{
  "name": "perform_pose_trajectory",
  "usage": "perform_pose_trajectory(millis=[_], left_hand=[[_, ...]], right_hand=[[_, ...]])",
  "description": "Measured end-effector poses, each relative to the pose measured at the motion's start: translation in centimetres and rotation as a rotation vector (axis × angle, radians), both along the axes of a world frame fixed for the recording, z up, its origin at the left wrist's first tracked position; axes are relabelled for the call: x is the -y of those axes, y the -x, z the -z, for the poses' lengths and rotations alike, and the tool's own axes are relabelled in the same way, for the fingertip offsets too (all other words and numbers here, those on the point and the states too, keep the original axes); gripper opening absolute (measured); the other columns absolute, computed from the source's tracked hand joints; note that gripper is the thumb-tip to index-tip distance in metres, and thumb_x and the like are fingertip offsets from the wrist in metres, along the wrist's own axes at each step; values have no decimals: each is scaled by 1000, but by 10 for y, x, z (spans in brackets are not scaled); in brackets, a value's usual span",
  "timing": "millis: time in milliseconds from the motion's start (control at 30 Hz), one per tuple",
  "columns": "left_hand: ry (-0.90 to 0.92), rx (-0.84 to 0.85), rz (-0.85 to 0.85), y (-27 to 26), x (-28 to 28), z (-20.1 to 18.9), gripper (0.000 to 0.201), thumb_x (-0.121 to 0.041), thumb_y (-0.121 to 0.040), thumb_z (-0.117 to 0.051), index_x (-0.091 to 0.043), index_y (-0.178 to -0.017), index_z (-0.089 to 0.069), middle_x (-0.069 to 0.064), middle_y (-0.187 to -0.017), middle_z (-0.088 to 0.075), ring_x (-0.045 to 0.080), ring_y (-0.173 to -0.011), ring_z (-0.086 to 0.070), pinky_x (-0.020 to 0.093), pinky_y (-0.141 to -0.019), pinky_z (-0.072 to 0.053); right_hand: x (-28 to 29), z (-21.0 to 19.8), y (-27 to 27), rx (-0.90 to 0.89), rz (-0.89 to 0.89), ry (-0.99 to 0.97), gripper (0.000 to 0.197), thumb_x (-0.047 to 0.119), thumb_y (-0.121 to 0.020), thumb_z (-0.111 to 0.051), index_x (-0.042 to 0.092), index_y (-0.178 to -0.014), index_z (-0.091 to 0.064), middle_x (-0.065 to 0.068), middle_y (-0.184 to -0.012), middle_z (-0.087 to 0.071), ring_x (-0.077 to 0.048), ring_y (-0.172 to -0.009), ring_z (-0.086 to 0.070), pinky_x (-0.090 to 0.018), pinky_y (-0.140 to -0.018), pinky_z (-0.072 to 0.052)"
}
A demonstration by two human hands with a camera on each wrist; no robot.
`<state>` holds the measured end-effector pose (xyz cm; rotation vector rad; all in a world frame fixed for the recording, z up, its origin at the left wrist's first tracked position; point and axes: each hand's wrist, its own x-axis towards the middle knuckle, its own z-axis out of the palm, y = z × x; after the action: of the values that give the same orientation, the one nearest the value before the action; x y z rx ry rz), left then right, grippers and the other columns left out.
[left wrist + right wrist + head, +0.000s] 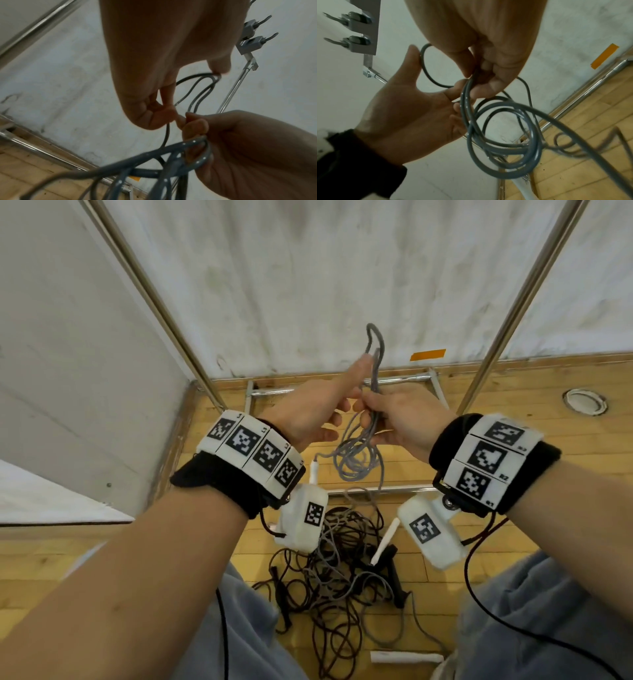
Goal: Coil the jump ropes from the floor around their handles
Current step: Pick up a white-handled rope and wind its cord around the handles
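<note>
The grey jump rope [363, 436] is off the floor, gathered in loose loops that hang below the right hand [400, 419], with 1 narrow loop standing up above the fingers. Risk, as judged: the loops are uneven and unsecured, so a slack pinch could let them spill and tangle with the dark rope pile [329, 577] on the floor below (its white handle [314, 472] dangles free). The right hand pinches the bundle between thumb and curled fingers. The left hand [315, 409] lies alongside, palm open, fingers extended up the standing loop, the lower fingers loosely bent.
</note>
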<state>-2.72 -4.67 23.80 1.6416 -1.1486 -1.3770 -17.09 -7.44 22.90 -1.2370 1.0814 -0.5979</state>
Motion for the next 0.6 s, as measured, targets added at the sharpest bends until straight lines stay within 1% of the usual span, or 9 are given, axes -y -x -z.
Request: perform_pose_trajectory(millis=[67,167,300,367,433,467,500,567,600], left_hand=[[31,2,23,2,0,-1,68,-81,-55,-57,-23,-88,-72,-10,-74,-50,10,-63,-44,26,-59,-40],[23,-30,5,2,2,-1,53,-72,-63,-61,-24,-82,-72,-8,-75,-48,8,-60,-42,24,-57,-38],[83,30,148,1,2,-1,24,-47,-79,-71,-24,-75,-69,-3,-65,-49,7,-54,-38,24,-54,-28],[118,52,198,0,2,-4,20,-38,-83,-70,-22,-73,-67,-1,-59,-51,5,-48,-38,23,-51,-26],[148,54,222,-2,2,-7,17,-31,-84,-70,-24,-69,-68,-2,-53,-53,4,-45,-42,21,-48,-27],[162,44,229,-3,2,-9,14,-27,-85,-70,-22,-72,-68,-2,-52,-54,5,-46,-44,20,-48,-29],[180,31,221,-3,2,-10,12,-23,-85,-69,-15,-77,-68,0,-52,-54,8,-46,-44,20,-47,-30],[230,12,137,-5,3,-9,18,-15,-87,-65,3,-88,-65,2,-52,-52,12,-43,-43,21,-46,-31],[256,8,82,-6,4,-9,19,-13,-89,-62,6,-88,-64,-1,-49,-52,11,-40,-42,20,-44,-31]], right_hand=[[0,0,0,4,6,-35,22,18,-98,-46,8,-83,-59,-2,-62,-56,-13,-52,-55,-24,-51,-48],[0,-2,2,33,-4,-98,21,17,-99,-45,8,-85,-58,-2,-62,-54,-11,-49,-54,-20,-45,-47],[-2,-2,4,-79,-150,52,20,15,-97,-48,2,-100,-62,-7,-65,-57,-17,-56,-53,-25,-50,-45],[-3,-3,2,-106,-190,93,20,12,-96,-47,0,-92,-62,-6,-62,-56,-18,-56,-52,-25,-49,-44],[-4,-4,1,-100,-209,106,19,10,-95,-47,3,-84,-61,-5,-59,-57,-16,-53,-52,-23,-49,-43],[-5,-4,0,-87,-220,112,19,10,-95,-48,4,-82,-61,-4,-58,-57,-14,-52,-53,-22,-50,-43],[-5,-3,0,-69,-235,119,20,11,-95,-49,5,-81,-61,-3,-57,-58,-13,-52,-54,-21,-50,-44],[-6,-1,-2,-37,-272,130,23,14,-96,-48,9,-79,-62,-1,-53,-59,-11,-50,-53,-19,-49,-43],[-7,0,-4,-27,-295,127,24,16,-97,-48,10,-78,-61,0,-52,-59,-11,-49,-53,-19,-49,-43]])
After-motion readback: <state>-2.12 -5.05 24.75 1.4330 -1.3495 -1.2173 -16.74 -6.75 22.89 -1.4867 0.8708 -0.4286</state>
